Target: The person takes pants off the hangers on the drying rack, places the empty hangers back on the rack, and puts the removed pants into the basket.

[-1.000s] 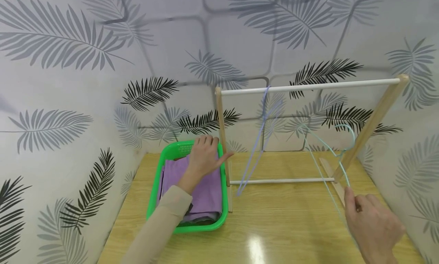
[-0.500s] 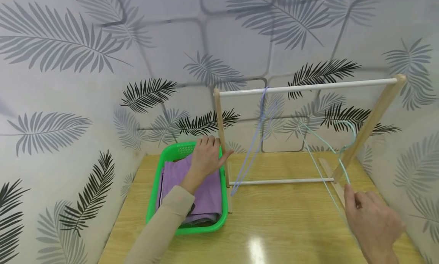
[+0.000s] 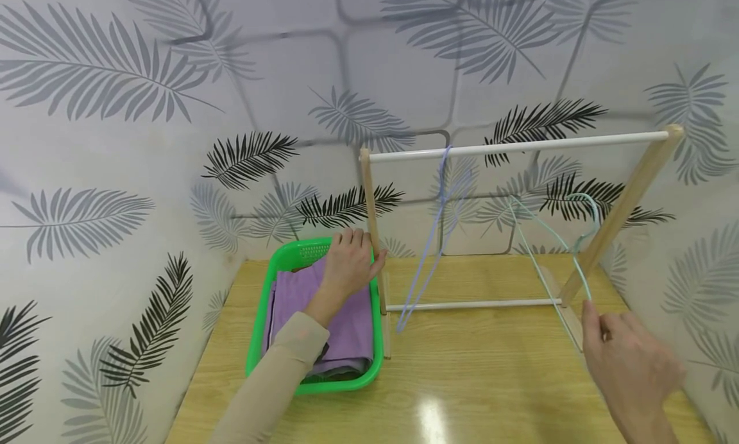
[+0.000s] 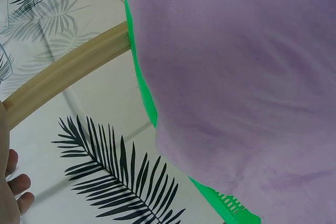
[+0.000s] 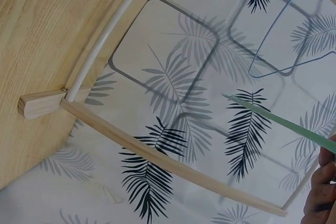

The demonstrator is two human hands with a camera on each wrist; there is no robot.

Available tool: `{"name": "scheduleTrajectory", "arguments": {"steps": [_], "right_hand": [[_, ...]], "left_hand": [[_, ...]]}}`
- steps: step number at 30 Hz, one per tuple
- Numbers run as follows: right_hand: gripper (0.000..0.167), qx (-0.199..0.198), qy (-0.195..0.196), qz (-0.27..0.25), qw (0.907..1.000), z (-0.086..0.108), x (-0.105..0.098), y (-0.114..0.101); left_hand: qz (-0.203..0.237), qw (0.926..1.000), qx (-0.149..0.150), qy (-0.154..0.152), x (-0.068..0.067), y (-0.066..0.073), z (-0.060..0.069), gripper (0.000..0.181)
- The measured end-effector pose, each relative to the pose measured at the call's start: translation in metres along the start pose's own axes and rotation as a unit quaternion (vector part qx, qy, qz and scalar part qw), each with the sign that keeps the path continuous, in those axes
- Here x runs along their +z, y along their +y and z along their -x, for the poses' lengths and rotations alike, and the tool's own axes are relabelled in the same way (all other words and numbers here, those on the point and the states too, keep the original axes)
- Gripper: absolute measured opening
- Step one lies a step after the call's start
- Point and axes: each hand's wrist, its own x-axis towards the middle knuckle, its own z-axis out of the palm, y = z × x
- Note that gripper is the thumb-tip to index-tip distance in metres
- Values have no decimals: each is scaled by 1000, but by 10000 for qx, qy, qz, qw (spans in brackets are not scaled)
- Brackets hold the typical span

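Note:
My left hand (image 3: 349,264) grips the left wooden post of a small clothes rack (image 3: 519,147), its thumb across the post. In the left wrist view that post runs to the hand (image 4: 6,171) at the left edge. My right hand (image 3: 632,360) holds a mint-green clothes hanger (image 3: 539,218) by its near part, with the hook (image 3: 594,216) toward the rack's right post. In the right wrist view the hanger (image 5: 283,121) is seen edge-on, beside curled fingers (image 5: 319,198). A lilac hanger (image 3: 427,251) hangs from the rack's white top bar.
A green plastic basket (image 3: 252,341) stands left of the rack, partly under my left forearm. Folded purple cloth (image 3: 352,328) lies in it. The rack stands on a wood-grain table (image 3: 462,367) near a leaf-patterned wall (image 3: 277,78).
The mint-green hanger in my right hand has moved slightly up and toward the rack. The lilac hanger has swung on the bar. My left hand stays almost where it was.

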Motion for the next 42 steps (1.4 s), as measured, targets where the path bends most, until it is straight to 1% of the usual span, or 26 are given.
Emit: {"name": "scheduleTrajectory", "arguments": {"steps": [2, 3, 5, 10, 14, 20, 24, 28, 31, 42], "right_hand": [[65, -8, 27, -20, 10000, -3, 1, -1], [64, -4, 125, -64, 9999, -5, 2, -2], [63, -34, 191, -95, 9998, -9, 4, -3], [64, -223, 174, 3, 9996, -20, 6, -4], [64, -253, 207, 111, 9994, -28, 7, -3], [61, -273, 400, 198, 9986, -40, 11, -3], [61, -293, 488, 179, 9982, -48, 13, -1], [61, -284, 686, 122, 9972, -55, 15, -1], [61, -286, 734, 129, 9968, -60, 15, -1], [62, -156, 580, 146, 9981, -68, 23, 5]], "left_hand": [[-60, 10000, 3, 44, 1, 0, 1, 47], [-80, 10000, 0, 59, 1, 0, 1, 46], [-115, 9999, -11, 98, 1, 0, 1, 45], [-178, 9998, -16, 125, 2, -1, 1, 45], [-237, 9996, 0, 155, 2, -3, 2, 45], [-240, 9997, 18, 59, 2, -4, 2, 46], [-225, 9997, 13, 1, 2, -3, 2, 46], [-238, 9997, 7, -37, 1, -2, 2, 45], [-240, 9997, 1, -60, 2, -1, 1, 45], [-293, 9994, 16, 158, 2, 1, -1, 46]]}}
